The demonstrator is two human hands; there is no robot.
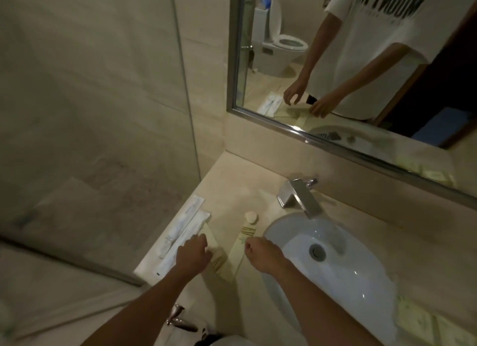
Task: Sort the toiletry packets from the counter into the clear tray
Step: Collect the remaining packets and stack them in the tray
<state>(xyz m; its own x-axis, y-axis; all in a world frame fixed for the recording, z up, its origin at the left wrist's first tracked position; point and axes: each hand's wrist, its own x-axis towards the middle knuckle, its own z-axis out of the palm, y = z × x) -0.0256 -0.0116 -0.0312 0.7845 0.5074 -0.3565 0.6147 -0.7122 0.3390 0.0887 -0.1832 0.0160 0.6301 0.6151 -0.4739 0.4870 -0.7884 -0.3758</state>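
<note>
Your forearms are reaching in from the bottom edge over the desk (232,180). Beside them the sink (335,268) is filling the right side, with the tap (299,198) standing behind it. White packets (180,229) are lying along the desk's left edge. Your left hand (192,255) is resting, fingers curled, on beige packets just beside them; what it is gripping cannot be told. Your right hand (260,252) is hovering loosely closed over a tube (245,240) near the sink rim. No clear tray is showing.
</note>
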